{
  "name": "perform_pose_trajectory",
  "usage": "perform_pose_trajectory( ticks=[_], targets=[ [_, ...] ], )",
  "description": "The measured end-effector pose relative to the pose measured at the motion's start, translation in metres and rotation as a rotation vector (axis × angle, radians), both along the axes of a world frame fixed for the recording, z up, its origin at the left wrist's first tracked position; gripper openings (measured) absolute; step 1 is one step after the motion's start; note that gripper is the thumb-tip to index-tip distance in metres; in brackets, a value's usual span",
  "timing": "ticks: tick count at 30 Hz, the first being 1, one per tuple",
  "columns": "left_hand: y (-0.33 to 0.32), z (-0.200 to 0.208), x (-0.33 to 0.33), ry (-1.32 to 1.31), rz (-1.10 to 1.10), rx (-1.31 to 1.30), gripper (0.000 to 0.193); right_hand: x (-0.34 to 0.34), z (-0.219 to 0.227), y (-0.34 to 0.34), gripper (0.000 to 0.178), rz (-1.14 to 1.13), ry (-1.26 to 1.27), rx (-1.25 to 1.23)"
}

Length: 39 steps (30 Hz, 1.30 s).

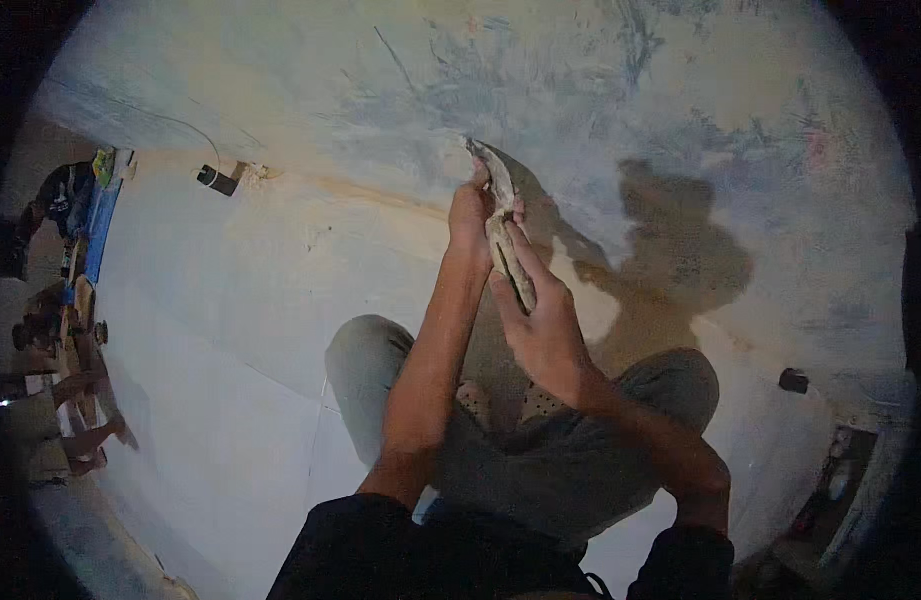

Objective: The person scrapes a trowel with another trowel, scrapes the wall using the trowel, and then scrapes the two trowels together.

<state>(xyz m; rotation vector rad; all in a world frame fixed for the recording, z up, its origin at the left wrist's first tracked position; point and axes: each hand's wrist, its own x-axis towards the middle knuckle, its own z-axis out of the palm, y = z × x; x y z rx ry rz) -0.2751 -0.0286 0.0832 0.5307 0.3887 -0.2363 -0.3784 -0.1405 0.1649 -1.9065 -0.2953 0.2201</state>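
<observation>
Between my hands, held up near the wall, is a long, pale, slightly curved object (500, 180). Its upper part looks whitish and blade-like, while the lower part is a thicker, beige piece with a dark slit along it. I cannot tell its exact kind. My left hand (468, 218) is closed around its middle from the left side, with the tip sticking out above the fingers. Lower down, my right hand (542, 325) grips the thick beige part, thumb on one side and fingers on the other. Both hands are in front of my bent knees.
A worn wall (580, 90) with patchy blue and cream paint rises close ahead, bearing my shadow. A small black box (216, 180) with a wire is at its left foot; another dark item (793, 380) is at right. A blue strip (102, 232) and mixed clutter line the left edge.
</observation>
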Motion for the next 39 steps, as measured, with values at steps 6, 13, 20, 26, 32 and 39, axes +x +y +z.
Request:
perform_pose_trajectory(
  ticks=[6, 13, 20, 26, 32, 39],
  targets=[
    [-0.013, -0.001, 0.008, -0.02, 0.035, -0.027, 0.041, 0.01, -0.001, -0.019, 0.051, 0.016, 0.088, 0.059],
    [0.009, -0.021, 0.005, -0.22, 0.029, -0.096, 0.04, 0.009, -0.006, -0.005, 0.055, 0.139, -0.035, -0.089],
    [0.013, -0.005, 0.012, -0.058, 0.099, -0.123, 0.039, 0.019, 0.01, 0.004, 0.051, 0.089, 0.093, -0.095],
    [-0.007, -0.012, 0.001, 0.038, 0.045, -0.048, 0.041, 0.005, -0.006, -0.014, 0.057, 0.057, -0.08, -0.136],
    [0.0, -0.025, -0.002, -0.005, 0.074, -0.095, 0.042, 0.006, -0.012, -0.001, 0.055, 0.089, 0.007, -0.173],
    [-0.01, -0.022, -0.001, 0.004, -0.027, -0.035, 0.044, 0.002, -0.01, 0.0, 0.055, 0.027, 0.042, -0.153]
  ],
)
